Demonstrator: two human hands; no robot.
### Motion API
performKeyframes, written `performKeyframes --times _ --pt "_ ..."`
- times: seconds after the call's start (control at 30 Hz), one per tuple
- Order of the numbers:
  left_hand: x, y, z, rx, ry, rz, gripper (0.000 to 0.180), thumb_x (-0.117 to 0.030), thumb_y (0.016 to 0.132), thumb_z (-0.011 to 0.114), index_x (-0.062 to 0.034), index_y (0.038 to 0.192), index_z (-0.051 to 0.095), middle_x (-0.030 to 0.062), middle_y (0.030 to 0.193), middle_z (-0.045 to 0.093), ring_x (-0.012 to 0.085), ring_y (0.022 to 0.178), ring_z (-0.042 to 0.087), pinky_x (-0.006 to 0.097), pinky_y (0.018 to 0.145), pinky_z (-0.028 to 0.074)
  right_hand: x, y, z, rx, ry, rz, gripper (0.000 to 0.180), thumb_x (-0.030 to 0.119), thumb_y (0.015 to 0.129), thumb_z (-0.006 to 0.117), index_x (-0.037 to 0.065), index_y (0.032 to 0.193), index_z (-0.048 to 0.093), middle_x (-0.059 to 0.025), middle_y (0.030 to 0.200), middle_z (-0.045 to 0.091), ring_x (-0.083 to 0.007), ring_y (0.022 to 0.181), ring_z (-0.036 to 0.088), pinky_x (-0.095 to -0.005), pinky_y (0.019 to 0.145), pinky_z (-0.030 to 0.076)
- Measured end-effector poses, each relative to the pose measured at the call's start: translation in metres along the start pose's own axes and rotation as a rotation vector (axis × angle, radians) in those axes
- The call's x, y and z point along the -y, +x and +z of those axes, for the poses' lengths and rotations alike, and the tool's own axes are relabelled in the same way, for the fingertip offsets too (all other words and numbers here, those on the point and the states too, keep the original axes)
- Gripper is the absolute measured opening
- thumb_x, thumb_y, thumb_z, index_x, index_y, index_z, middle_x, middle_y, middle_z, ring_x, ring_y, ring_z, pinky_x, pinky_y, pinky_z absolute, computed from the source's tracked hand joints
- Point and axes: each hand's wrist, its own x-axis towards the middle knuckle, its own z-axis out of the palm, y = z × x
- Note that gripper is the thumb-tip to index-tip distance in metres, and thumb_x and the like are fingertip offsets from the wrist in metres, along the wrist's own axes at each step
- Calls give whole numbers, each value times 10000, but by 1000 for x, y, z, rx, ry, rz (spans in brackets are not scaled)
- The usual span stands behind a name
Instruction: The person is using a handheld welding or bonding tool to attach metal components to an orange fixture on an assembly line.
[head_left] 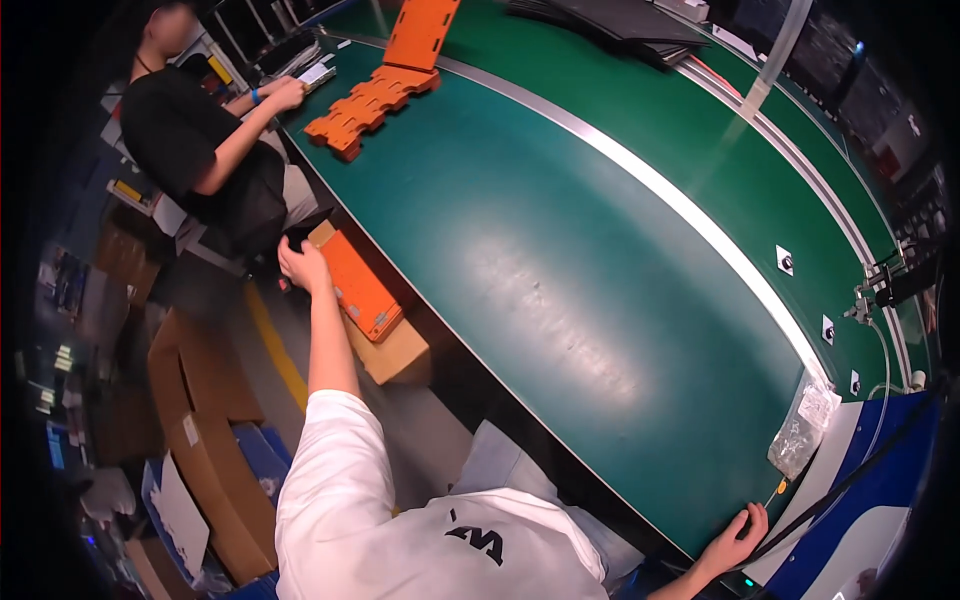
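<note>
My left hand [303,265] is at the left side of an orange slab [360,285], its fingers parted and slightly bent. No object shows in its grasp, and whether it touches the slab is unclear. The slab lies on a tan cardboard box [400,352] beside the workbench. At the bench's near right corner, my right hand [738,540] rests with fingers loosely bent and apart. Just beyond its fingertips is a small thin item with a yellow end [781,487]. A clear plastic bag [798,440] with a white label lies past that.
The green bench [480,260] runs diagonally, with a metal strip [640,170] along it. Orange interlocking panels [375,105] lie at its far end. At the far left, a co-worker in black [190,140] handles a small object. Open cartons [215,460] stand at lower left.
</note>
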Motion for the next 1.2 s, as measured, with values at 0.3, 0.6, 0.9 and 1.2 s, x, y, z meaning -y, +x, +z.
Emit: performKeyframes --times 0.3,0.6,0.9,1.2 --pt "35 24 25 832 685 338 517 -455 809 553 -86 1171 535 142 1165 561 281 1127 517 445 906 427 42 -22 -17 -57 -75 10 153 6 840 528 -7 985 574 -138 1123 527 -271 1068 503 -337 919 413" --pt "148 103 105 1189 304 252 764 -566 755 621 15 1235 495 229 1212 534 331 1165 490 374 952 402 124 -18 -20 -104 -209 -25 137 32 796 560 5 928 585 -145 1050 559 -307 1011 509 -367 894 400" --pt "153 84 23 1256 385 -460 893 -687 723 576 27 1251 481 126 1234 534 239 1090 522 387 915 405 139 -20 -20 -111 -168 -42 131 26 784 564 0 910 586 -140 1035 554 -309 1013 500 -371 888 404" --pt "84 1 -127 1466 -627 -1101 436 -425 863 558 -117 1171 525 53 1059 628 213 870 602 326 600 458 134 -20 -26 -82 -57 -71 148 28 763 575 8 909 589 -139 1053 533 -321 1045 481 -402 894 392"
